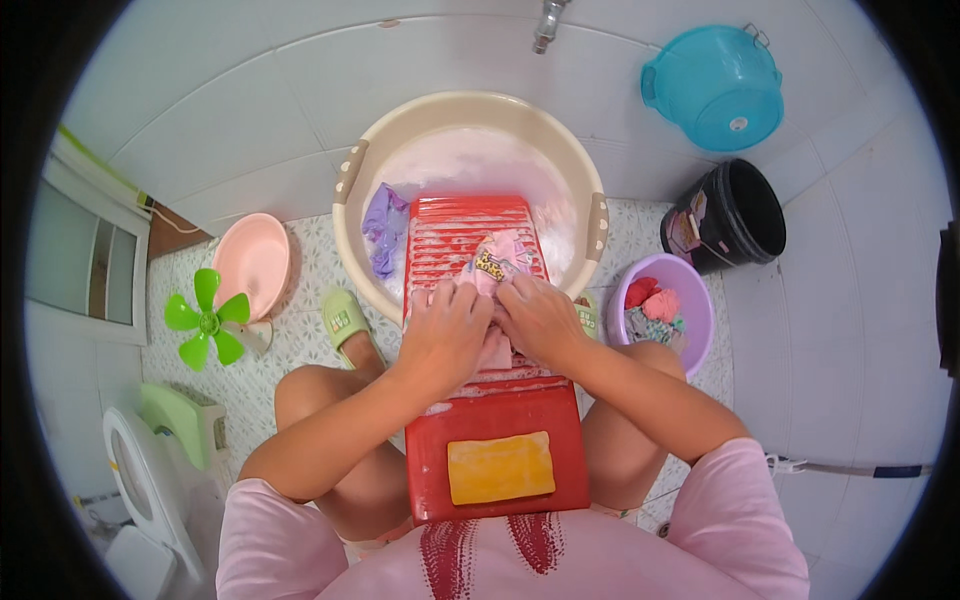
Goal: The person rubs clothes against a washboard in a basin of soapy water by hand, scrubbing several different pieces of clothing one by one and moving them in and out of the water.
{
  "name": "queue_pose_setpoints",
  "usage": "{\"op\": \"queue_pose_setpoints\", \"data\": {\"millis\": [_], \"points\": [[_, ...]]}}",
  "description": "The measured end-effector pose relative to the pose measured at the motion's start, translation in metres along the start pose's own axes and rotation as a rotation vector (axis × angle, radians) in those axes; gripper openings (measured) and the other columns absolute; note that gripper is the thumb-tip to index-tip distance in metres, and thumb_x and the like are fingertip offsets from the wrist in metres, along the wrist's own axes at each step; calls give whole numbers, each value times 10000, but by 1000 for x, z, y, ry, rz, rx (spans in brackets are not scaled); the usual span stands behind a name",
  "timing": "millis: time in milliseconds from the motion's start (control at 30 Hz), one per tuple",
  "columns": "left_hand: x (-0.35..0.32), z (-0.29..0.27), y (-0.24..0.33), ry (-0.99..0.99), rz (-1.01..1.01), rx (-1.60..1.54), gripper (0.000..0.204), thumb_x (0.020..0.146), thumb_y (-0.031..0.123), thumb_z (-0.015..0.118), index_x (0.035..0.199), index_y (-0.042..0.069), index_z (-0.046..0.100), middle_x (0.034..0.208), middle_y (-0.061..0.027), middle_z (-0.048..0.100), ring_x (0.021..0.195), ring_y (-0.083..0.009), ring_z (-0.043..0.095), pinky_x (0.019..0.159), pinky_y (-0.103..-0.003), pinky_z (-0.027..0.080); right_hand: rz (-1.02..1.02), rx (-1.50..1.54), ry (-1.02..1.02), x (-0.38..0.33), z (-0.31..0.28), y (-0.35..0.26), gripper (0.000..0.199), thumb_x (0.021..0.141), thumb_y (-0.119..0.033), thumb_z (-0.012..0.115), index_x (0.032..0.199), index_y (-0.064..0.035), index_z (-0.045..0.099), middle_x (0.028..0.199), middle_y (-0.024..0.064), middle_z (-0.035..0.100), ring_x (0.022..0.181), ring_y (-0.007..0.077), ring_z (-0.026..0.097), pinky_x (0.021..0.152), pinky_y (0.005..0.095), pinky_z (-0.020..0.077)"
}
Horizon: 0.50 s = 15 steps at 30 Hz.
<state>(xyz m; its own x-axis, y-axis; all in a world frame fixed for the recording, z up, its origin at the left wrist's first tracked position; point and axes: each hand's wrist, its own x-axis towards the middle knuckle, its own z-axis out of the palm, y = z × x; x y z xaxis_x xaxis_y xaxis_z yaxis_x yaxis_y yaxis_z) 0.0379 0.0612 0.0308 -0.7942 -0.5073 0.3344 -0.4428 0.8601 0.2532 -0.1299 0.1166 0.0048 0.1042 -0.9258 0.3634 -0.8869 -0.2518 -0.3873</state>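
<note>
A red ridged washboard (455, 225) leans from my lap into a large beige basin (470, 105) of soapy water. On its ridges lies a wet pink garment (505, 250) with a dark print. My left hand (445, 325) and my right hand (535, 310) are close together, fingers curled into the bunched cloth. Foam streaks the ridges around them. A yellow soap bar (500, 470) rests on the flat near end of the board. Purple cloth (385, 230) floats at the basin's left side.
A purple basin (700, 305) with several small clothes stands right, near a black bucket (755, 210). A blue tub (715, 90) hangs on the wall below and right of a tap (548, 25). Left are a pink basin (255, 265), a green-bladed fan (208, 322), a green stool (175, 425) and a toilet (140, 465).
</note>
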Motion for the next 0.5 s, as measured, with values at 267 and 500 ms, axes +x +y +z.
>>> {"op": "queue_pose_setpoints", "data": {"millis": [267, 500], "points": [[96, 70, -76, -98, -366, 169, 255, 864, 273, 548, 958, 46, 617, 979, -179, 574, 954, -347, 547, 786, -458, 437, 345, -185, 82, 66, 38, 45, 202, 840, -168, 551, 991, -34, 548, 987, 191, 570, 989, 363, 554, 810, 451, 457], [41, 38, -43, -124, 9, 1, 208, 816, 212, 546, 743, 38, 631, 696, -127, 587, 688, -331, 596, 633, -469, 471, 361, 144, -93, 48, -2, 38, 216, 823, -139, 573, 1008, -31, 601, 1085, 180, 588, 1022, 359, 540, 856, 433, 438]]}}
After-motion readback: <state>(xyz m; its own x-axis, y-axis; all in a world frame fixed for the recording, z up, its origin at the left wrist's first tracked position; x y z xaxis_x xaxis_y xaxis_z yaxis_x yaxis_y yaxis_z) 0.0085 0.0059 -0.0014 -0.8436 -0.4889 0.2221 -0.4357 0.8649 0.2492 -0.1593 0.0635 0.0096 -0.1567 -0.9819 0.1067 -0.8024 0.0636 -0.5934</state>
